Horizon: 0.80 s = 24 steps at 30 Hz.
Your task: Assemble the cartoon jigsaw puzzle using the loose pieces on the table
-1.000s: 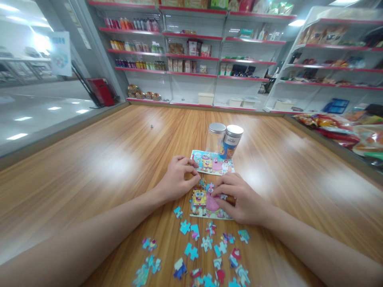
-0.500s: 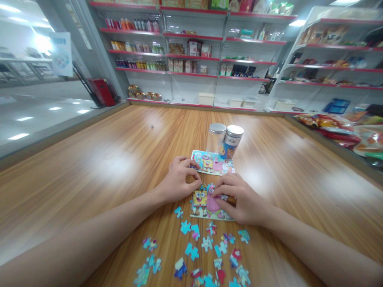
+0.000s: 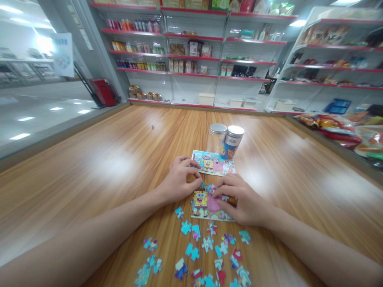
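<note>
Jigsaw puzzle (image 3: 200, 198), partly joined, lies flat on the worktop (image 3: 119, 167) between the two hands, its lower edge towards the wearer. From the left, a few loose pieces (image 3: 143, 274) lie in small groups beyond the near forearm. Next comes the left hand (image 3: 183, 179), at the puzzle's upper left corner: thumb and forefinger are drawn narrow, their tips almost meeting beside a small dark patch of pieces, though I cannot tell whether they pinch one. Its other fingers reach over the left edge of the picture card (image 3: 217, 166), which lies flat just beyond the puzzle. In the middle, more scattered pieces (image 3: 186, 227) spread towards the wearer. Behind the card stand a clear jar (image 3: 217, 141) and, to its right, a blue-labelled jar (image 3: 233, 142). Furthest right, the right hand (image 3: 243, 199) bends over the puzzle, fingertips on the pink figure, thumb close to them; whether they grip or only rest, I cannot tell. The pieces look light, thin and fairly stiff, with tabs that might bend; pinching by opposite edges should suit them, and the joined part would likely break apart if lifted by one corner
</note>
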Motion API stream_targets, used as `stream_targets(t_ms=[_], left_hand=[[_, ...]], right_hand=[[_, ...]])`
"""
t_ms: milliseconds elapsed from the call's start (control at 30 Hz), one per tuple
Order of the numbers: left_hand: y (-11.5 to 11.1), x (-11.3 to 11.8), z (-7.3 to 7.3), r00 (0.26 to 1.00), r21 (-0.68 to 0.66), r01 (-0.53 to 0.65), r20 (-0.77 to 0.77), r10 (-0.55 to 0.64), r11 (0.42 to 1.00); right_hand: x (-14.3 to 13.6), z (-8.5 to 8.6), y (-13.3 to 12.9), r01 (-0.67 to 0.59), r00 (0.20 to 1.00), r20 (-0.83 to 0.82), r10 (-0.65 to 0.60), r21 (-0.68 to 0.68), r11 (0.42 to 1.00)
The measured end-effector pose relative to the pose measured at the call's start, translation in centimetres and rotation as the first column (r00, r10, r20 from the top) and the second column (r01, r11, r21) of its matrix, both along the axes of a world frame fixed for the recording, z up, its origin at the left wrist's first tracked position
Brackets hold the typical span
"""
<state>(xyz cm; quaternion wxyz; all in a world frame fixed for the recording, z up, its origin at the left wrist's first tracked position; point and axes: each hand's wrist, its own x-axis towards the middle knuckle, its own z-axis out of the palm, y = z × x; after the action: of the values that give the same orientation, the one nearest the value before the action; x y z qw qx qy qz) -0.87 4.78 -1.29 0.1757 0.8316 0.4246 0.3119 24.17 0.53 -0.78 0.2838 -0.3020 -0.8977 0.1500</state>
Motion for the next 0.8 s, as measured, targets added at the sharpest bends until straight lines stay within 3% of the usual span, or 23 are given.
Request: stream_targets(t_ms=[133, 800], left_hand=[[0.22, 0.09, -0.33, 0.999, 0.049, -0.050, 0.006, 0.050, 0.998], [0.00, 0.25, -0.26, 0.999, 0.049, -0.038, -0.031, 0.039, 0.998]], right_hand=[[-0.09, 0.16, -0.07, -0.007, 1.000, 0.005, 0.007, -0.010, 1.000], [-0.02, 0.43, -0.19, -0.036, 0.999, 0.029, 0.036, -0.028, 0.999]])
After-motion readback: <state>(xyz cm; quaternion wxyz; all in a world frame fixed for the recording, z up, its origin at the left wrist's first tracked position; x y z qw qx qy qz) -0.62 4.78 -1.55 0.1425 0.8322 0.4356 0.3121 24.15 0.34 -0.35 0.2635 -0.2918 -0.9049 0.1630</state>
